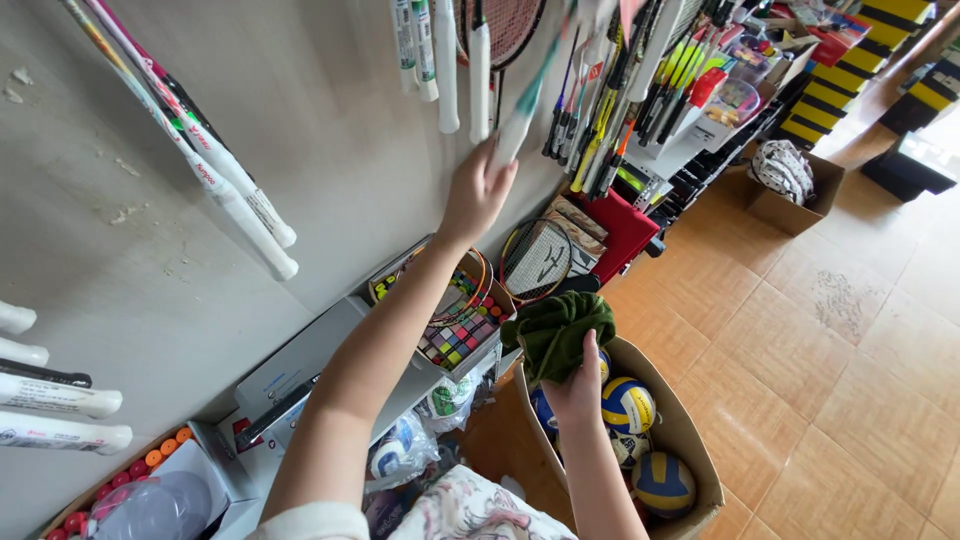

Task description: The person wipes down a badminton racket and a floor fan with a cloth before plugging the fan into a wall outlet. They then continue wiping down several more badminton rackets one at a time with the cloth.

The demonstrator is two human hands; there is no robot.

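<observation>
Left hand point(478, 190) grips white racket handle point(517, 125); right hand point(577, 385) clutches green cloth point(553, 330).

The left arm stretches up and away, left hand point(478, 190) raised with fingers closing. The right arm is bent low, right hand point(578, 385) clenched, knuckles up.

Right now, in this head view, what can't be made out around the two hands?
- Racket handle at the left hand: motion-blurred, its head cut off by the top edge; the grip cannot be confirmed.
- Right hand: fingers buried in the green cloth, so the hold is hidden.
- Cardboard box: balls partly hidden by the right arm and cloth; no count possible.
- Hanging rackets farther along: overlapping, too small to separate.
</observation>
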